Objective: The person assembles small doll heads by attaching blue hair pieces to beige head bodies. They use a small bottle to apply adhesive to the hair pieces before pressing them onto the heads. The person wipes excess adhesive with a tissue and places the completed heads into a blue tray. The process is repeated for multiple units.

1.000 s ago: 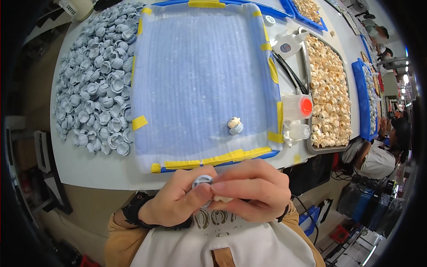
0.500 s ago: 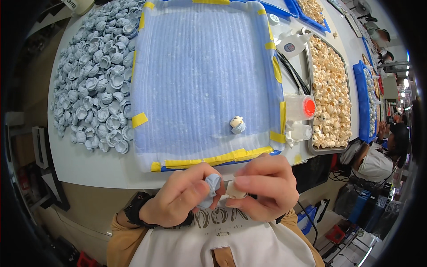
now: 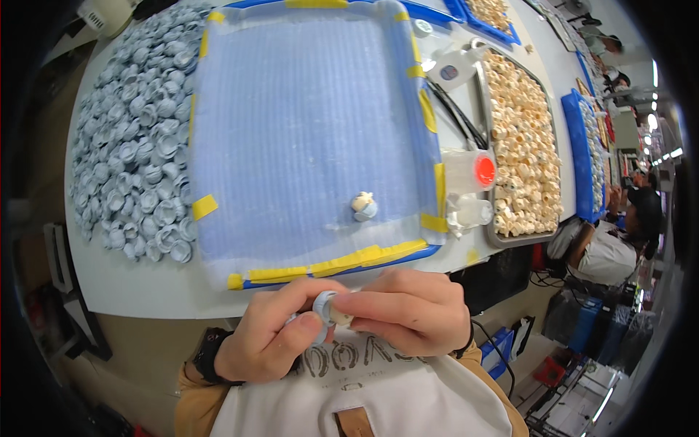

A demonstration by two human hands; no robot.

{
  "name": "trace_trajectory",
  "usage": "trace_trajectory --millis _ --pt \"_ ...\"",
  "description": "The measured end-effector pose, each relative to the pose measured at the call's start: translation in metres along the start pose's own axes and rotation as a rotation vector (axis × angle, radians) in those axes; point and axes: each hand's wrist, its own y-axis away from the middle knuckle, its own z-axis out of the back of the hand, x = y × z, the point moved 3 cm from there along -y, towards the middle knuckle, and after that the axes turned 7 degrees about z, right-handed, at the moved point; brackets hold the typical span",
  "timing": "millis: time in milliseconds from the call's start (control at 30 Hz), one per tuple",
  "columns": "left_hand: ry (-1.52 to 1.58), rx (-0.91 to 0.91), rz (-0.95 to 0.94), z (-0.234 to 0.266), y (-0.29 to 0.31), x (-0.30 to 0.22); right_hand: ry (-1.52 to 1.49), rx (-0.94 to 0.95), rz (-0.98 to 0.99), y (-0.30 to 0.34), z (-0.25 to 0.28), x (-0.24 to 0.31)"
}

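Between the fingers of my left hand is a pale blue hollow cap-like piece, its rim turned to the right. My right hand pinches a small cream-coloured figure piece against that opening; fingers hide most of it. Both hands meet in front of the apron, just below the near edge of a blue padded tray bordered with yellow tape. One joined cream-and-blue figure lies on the padding, toward the tray's near right corner.
A heap of pale blue pieces covers the table's left side. At right are a metal tray of cream pieces, a red-capped container, a white bottle and black tweezer-like tools. A person sits farther right.
My hands have come together: the cream piece, held apart before, now sits against the blue piece's opening. The whole view has shifted, moving the tray slightly left in the picture.
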Motion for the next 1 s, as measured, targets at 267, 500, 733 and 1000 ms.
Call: trace_trajectory --millis 267,500,733,1000 --pt "-0.134 0.03 0.018 0.001 -0.005 0.003 0.109 -0.035 0.04 0.002 0.005 0.0" --pt "0.145 -0.107 0.076 -0.004 -0.005 0.004 0.155 -0.098 0.125 0.005 -0.002 -0.002" --pt "0.04 -0.099 -0.004 -0.001 -0.01 0.003 0.136 -0.15 0.135 0.008 -0.003 -0.004" --pt "0.774 -0.085 -0.012 0.014 -0.005 0.016 0.5 -0.267 0.014 0.004 0.066 0.015"
